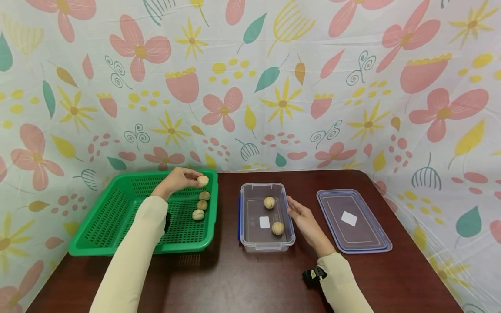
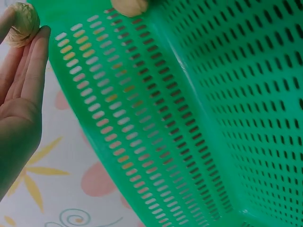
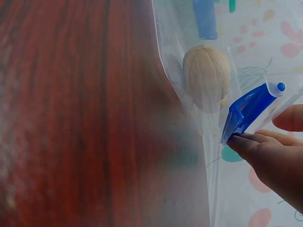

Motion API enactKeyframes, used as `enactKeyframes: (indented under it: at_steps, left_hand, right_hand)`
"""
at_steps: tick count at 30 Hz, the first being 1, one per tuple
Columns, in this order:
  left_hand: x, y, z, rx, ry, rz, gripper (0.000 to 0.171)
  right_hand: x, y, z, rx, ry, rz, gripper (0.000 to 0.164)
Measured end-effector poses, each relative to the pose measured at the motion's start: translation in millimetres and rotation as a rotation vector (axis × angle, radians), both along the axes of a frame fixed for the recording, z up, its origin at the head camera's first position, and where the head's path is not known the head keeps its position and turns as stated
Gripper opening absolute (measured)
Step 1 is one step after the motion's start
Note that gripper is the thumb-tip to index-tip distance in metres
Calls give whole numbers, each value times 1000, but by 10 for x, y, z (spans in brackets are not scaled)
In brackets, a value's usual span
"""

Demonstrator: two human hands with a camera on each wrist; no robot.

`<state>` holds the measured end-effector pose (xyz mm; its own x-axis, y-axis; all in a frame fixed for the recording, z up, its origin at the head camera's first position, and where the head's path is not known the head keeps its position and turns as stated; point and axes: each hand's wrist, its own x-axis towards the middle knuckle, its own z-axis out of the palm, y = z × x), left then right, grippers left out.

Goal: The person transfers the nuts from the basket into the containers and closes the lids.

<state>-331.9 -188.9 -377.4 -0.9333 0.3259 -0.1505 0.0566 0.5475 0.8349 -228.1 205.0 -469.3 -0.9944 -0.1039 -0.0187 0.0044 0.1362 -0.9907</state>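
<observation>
My left hand [image 1: 178,180] pinches a walnut [image 1: 202,180] between thumb and fingertips, above the right part of the green basket [image 1: 214,208]. Below it, three more walnuts [image 1: 202,205] lie in a row along the basket's right wall. The left wrist view shows the held walnut [image 2: 23,24] at the upper left. My right hand [image 1: 307,221] is at the right side of a clear plastic container [image 1: 254,246], its fingers fairly straight. In the right wrist view those fingers touch the container's blue latch [image 3: 253,109], with the thumb apart. Two walnuts [image 1: 278,228] sit inside the container.
A clear lid [image 1: 354,232] with a blue edge lies flat on the dark wooden table [image 1: 242,282], right of the container. Another blue latch [image 1: 239,217] hangs on the container's left side. Behind the table hangs a flower-patterned cloth [image 1: 250,87].
</observation>
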Motion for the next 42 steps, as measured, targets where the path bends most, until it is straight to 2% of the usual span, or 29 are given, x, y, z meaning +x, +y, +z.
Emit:
enactKeyframes:
  at_steps: [10,23,31,42]
  left_hand:
    - [19,225,161,12,15,35,43]
    - [30,599,405,134,41,16,41]
    - [83,862,485,203,58,4,43]
    - [214,1219,509,258,77,6,41]
  right_hand:
    - [6,-4,4,-9,-2,3,50]
    - [5,-4,10,-4,0,-3,50]
    - [1,-11,-4,-2,2,-1,50]
    - [-2,-9,-1,5,0,-2,50]
